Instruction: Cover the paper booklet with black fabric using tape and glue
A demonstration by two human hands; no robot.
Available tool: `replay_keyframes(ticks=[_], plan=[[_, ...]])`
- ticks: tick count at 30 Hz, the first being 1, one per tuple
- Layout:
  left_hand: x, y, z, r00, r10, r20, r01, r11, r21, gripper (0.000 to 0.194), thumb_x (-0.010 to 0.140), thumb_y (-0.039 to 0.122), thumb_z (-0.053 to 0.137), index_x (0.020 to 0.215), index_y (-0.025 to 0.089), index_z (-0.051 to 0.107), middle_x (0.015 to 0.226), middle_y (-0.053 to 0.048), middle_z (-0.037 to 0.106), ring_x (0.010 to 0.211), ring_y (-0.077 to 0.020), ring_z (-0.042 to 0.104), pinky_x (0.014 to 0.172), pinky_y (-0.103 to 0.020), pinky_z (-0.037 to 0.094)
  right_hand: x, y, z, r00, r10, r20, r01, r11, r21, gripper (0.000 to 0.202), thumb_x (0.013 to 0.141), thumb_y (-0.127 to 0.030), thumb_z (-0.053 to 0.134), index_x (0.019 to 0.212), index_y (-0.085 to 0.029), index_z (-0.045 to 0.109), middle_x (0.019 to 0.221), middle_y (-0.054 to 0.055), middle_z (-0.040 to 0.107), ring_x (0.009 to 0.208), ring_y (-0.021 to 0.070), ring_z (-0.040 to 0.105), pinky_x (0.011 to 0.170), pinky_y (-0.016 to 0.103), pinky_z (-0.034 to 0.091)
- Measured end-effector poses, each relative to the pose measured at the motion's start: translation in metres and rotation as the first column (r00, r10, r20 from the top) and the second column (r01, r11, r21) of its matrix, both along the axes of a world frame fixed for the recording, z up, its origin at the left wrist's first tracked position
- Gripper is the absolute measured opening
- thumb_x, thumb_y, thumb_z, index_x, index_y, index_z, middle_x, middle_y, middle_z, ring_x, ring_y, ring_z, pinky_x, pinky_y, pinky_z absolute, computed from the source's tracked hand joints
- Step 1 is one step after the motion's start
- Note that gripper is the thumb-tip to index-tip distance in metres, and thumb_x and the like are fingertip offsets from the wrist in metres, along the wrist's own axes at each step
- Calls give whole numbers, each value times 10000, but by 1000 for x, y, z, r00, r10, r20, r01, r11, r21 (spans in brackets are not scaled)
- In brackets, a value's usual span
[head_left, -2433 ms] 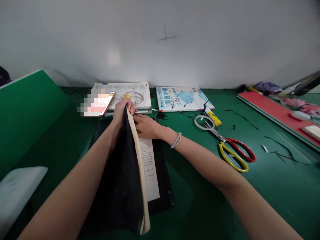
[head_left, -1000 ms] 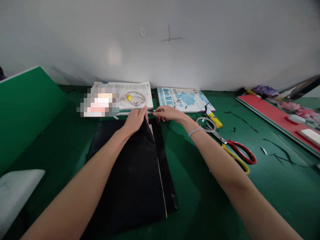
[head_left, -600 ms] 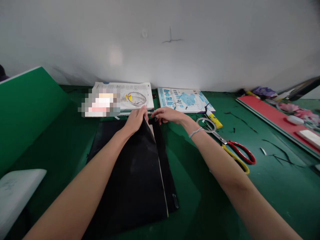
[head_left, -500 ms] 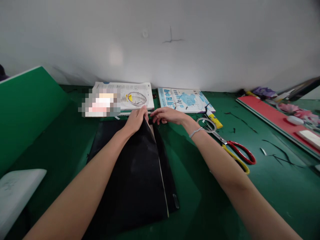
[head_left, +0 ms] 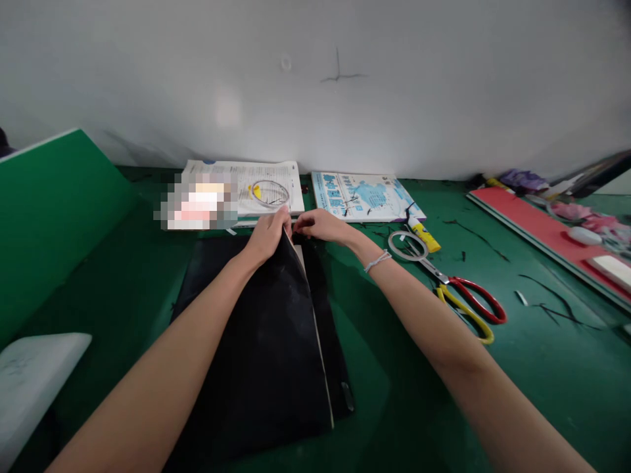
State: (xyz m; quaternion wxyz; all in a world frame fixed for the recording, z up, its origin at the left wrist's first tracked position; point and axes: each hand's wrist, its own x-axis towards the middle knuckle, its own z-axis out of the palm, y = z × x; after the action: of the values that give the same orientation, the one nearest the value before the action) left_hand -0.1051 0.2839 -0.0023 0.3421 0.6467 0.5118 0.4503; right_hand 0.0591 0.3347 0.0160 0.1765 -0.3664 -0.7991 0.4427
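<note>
Two books (head_left: 367, 196) behind black cover (head_left: 256, 355), scissors (head_left: 445, 279) rightward; left fingers (head_left: 282, 220) clamped on cover, right fingers (head_left: 304, 221), hold unclear.

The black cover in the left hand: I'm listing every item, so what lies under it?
Near the left hand, a sliver of pale paper shows; a pale edge runs down the right, with a black flap beyond. The black cover hides the rest.
</note>
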Motion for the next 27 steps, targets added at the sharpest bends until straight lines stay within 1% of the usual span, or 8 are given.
replay_keyframes(ticks=[4, 9, 12, 15, 17, 22, 25, 27], plan=[[-1, 0, 0, 1000, 7, -9, -7, 1000, 1, 570, 939, 519, 273, 497, 213, 462, 455, -5, 500, 506, -153, 512, 555, -261, 415, 2, 6, 1, 998, 57, 33, -59, 997, 57, 350, 639, 39, 453, 825, -127, 698, 795, 33, 680, 677, 100, 548, 647, 225, 415], [-1, 0, 0, 1000, 1, -21, 0, 1000, 4, 569, 948, 481, 259, 488, 213, 459, 444, -8, 503, 499, -152, 517, 546, -260, 408, 7, 11, -1, 994, 95, 51, -98, 993, 63, 269, 671, -53, 494, 820, -126, 705, 733, 30, 660, 634, 105, 534, 622, 235, 415], [0, -1, 1, 1000, 4, -17, -4, 1000, 1, 555, 948, 473, 267, 496, 212, 457, 447, -4, 506, 497, -148, 520, 556, -258, 411, 8, 11, 0, 989, 138, 53, -142, 985, 97, 355, 624, -19, 444, 824, -139, 711, 749, 19, 658, 662, 103, 525, 629, 231, 397], [0, 0, 2, 1000, -1, -13, 1, 1000, -4, 554, 948, 474, 267, 502, 212, 464, 449, -3, 511, 498, -148, 528, 565, -257, 416, 10, 12, 1, 983, 161, 92, -172, 976, 132, 416, 591, -5, 413, 834, -139, 723, 669, 1, 617, 630, 99, 498, 609, 232, 375], [0, 0, 1, 1000, -6, -13, 6, 1000, -6, 560, 948, 475, 263, 497, 212, 465, 446, -4, 511, 494, -147, 526, 566, -258, 417, 11, 13, 2, 983, 145, 116, -160, 979, 124, 395, 596, -16, 433, 832, -132, 729, 620, -3, 592, 601, 100, 494, 595, 234, 372], [-1, 1, 0, 1000, -1, -25, 1, 1000, 5, 572, 948, 487, 268, 488, 208, 463, 450, -3, 509, 497, -143, 508, 570, -256, 412, 11, 14, 1, 987, 128, 97, -136, 987, 83, 342, 625, -42, 478, 834, -115, 738, 618, 19, 621, 593, 112, 537, 589, 242, 388], [-1, 1, 0, 999, -2, -39, 3, 1000, 19, 577, 953, 482, 263, 488, 207, 464, 451, -2, 502, 505, -142, 509, 565, -257, 404, 8, 13, -1, 992, 98, 74, -104, 992, 78, 342, 654, -42, 488, 864, -108, 750, 647, 30, 645, 603, 112, 538, 585, 245, 391], [-1, 1, 0, 999, 0, -48, 1, 1000, 24, 579, 956, 481, 259, 488, 206, 463, 451, 0, 498, 508, -142, 508, 564, -259, 400, 5, 12, -4, 996, 59, 61, -65, 994, 89, 312, 674, -51, 523, 871, -108, 757, 709, 43, 678, 652, 117, 560, 622, 248, 410]])
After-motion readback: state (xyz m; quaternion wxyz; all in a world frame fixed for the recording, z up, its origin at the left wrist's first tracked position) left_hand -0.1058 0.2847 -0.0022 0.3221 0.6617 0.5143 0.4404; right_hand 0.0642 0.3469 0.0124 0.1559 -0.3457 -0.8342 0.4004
